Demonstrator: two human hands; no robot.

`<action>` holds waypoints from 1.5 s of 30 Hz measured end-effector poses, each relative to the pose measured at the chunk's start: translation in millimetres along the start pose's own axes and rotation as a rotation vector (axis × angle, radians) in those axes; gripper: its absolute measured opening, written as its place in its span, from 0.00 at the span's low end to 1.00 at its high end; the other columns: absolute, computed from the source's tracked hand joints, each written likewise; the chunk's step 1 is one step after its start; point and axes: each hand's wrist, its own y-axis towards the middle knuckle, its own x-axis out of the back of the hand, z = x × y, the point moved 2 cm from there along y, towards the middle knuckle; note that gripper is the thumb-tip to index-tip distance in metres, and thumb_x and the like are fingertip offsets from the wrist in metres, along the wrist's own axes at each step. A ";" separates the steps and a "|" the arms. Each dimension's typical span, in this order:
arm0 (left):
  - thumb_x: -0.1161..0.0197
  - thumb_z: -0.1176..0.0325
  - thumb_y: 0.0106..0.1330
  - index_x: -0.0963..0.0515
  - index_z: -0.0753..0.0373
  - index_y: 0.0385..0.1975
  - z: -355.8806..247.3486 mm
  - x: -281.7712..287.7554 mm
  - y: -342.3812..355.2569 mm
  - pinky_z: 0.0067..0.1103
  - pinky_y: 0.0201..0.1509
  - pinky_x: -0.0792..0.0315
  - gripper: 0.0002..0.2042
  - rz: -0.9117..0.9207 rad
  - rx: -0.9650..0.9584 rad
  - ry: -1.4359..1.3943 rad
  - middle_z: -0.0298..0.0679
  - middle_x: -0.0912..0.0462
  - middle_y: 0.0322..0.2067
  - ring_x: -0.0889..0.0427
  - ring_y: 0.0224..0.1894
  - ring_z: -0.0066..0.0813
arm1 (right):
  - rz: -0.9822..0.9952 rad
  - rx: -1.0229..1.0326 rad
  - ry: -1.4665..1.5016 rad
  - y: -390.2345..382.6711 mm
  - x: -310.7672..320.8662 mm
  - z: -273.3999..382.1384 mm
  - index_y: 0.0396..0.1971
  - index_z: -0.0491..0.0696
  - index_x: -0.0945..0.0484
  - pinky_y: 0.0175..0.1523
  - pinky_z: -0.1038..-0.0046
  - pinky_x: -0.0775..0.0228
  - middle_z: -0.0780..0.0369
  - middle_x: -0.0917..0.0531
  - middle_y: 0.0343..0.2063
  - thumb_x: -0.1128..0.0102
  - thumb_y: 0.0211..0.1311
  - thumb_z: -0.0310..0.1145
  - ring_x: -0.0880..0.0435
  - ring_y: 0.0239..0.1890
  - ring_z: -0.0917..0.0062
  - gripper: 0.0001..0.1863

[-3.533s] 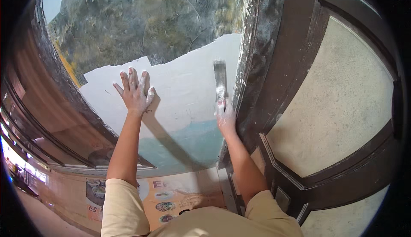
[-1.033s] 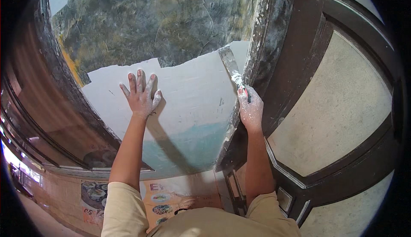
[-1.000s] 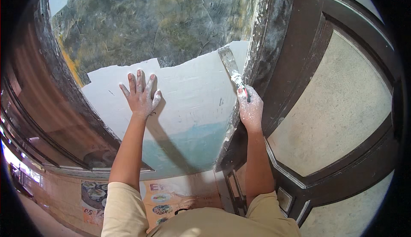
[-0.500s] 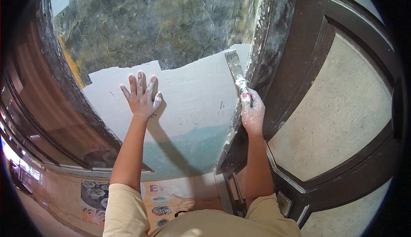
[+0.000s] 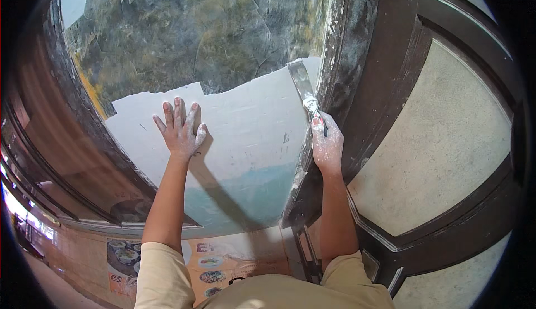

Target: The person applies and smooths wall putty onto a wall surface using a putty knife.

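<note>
My left hand (image 5: 181, 133), dusted with white, lies with fingers spread against a white surface (image 5: 240, 119) with pale blue-green lower down. My right hand (image 5: 326, 144), speckled white, grips a putty knife (image 5: 301, 80) by its handle. The metal blade points up and slightly left, its tip at the ragged upper border of the white area near the right-hand frame (image 5: 349, 46). White paste coats the blade's base. Above that border is a mottled dark grey-green and ochre painted surface (image 5: 195, 35) with cracks or ridges.
A dark wooden structure with pale panels (image 5: 430, 141) rises at the right, its moulding close to my right arm. Dark brown framed panelling (image 5: 84, 158) runs along the left. Below, printed sheets with food pictures (image 5: 212, 261) cover a surface near my body.
Since the earliest frame, my right hand has moved up and right, and the blade has tilted left. Over the last second both hands have barely shifted.
</note>
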 end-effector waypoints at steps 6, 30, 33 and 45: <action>0.35 0.53 0.48 0.29 0.45 0.59 0.1 1.0 -0.1 0.59 0.67 0.69 0.32 0.018 0.015 -0.025 0.43 0.47 0.70 0.63 0.74 0.46 | -0.004 -0.005 -0.080 1.3 2.0 0.8 0.45 0.42 0.24 0.46 0.65 0.29 0.49 0.19 0.34 0.46 0.66 0.40 0.18 0.38 0.57 0.17; 0.35 0.53 0.48 0.29 0.44 0.59 1.6 0.4 -0.2 0.60 0.67 0.67 0.32 0.018 0.018 -0.001 0.42 0.48 0.70 0.63 0.74 0.46 | 0.036 -0.152 0.279 -6.0 -27.8 -14.9 0.33 0.42 0.30 0.23 0.73 0.36 0.64 0.32 0.15 0.56 0.72 0.42 0.30 0.15 0.79 0.17; 0.34 0.54 0.48 0.29 0.44 0.59 0.1 -0.9 -1.2 0.59 0.67 0.67 0.33 0.017 0.021 -0.028 0.42 0.48 0.70 0.63 0.74 0.46 | -0.014 -0.056 0.172 -8.0 -23.8 -15.2 0.31 0.42 0.30 0.23 0.72 0.36 0.63 0.32 0.14 0.55 0.71 0.41 0.30 0.15 0.79 0.17; 0.33 0.53 0.47 0.33 0.38 0.61 2.2 -1.9 0.4 0.62 0.66 0.66 0.35 0.000 0.023 -0.048 0.39 0.47 0.70 0.63 0.74 0.44 | -0.031 -0.164 0.217 -30.6 -41.6 -65.1 0.30 0.43 0.30 0.24 0.72 0.36 0.63 0.31 0.16 0.54 0.71 0.43 0.30 0.16 0.78 0.17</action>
